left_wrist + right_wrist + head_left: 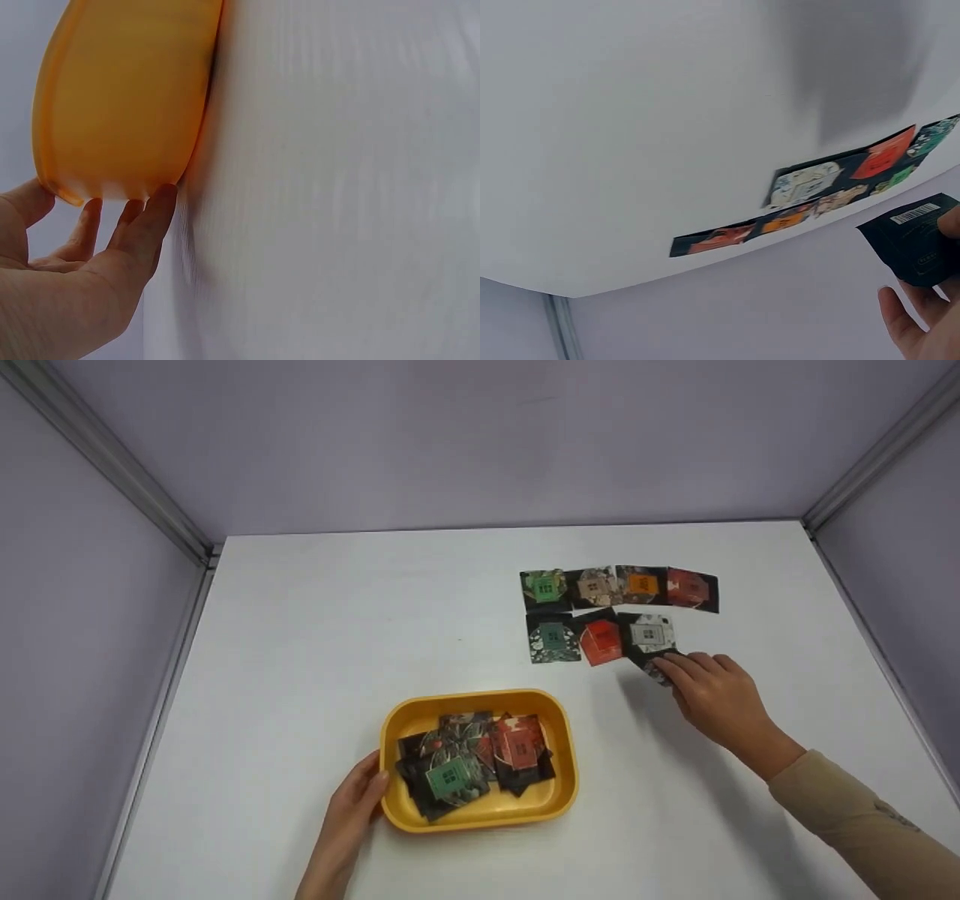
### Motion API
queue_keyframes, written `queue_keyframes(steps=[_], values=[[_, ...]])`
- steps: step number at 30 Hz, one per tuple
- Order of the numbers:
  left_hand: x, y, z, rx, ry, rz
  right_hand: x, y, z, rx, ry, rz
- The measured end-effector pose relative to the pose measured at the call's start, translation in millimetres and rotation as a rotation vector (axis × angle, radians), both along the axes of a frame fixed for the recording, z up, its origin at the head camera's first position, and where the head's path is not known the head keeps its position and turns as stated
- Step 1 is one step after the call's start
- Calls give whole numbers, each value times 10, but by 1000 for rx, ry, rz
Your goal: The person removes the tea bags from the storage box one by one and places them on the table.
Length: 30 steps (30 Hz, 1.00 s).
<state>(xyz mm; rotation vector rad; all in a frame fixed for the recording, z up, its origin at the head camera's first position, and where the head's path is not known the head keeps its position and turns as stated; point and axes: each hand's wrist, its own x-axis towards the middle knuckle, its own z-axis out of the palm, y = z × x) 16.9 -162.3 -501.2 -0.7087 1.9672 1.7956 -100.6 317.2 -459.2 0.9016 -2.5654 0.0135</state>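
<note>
One dark packet (911, 244) is pinched between the thumb and fingers of the person's right hand (716, 697), jutting out past the fingertips to the hand's left. From where I stand, it is raised above the white table (315, 645), near the right end of a row of three packets (553, 637); behind that lies a row of four packets (594, 587). The left hand (352, 799) grips the left end of a yellow tray (487, 810), thumb at the rim, where loose packets (517, 746) overlap.
</note>
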Motion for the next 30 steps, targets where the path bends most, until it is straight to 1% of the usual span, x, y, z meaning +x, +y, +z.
queue_keyframes(steps=[4,9,17,20,25,30], values=[[-4,2,-4,2,-6,5,-86,174,-74,-12,10,-40],[-6,4,-7,1,-6,7,-177,374,-157,-30,37,-64],[-10,1,-5,13,-5,5,-305,615,-287,-12,49,-127],[-13,0,-8,19,-12,8,-343,649,-321,-6,44,-151],[-12,-1,-9,16,-14,6,-381,634,-366,22,-14,-208],[-11,-3,-20,16,-9,2,-407,583,-423,61,-49,-232]])
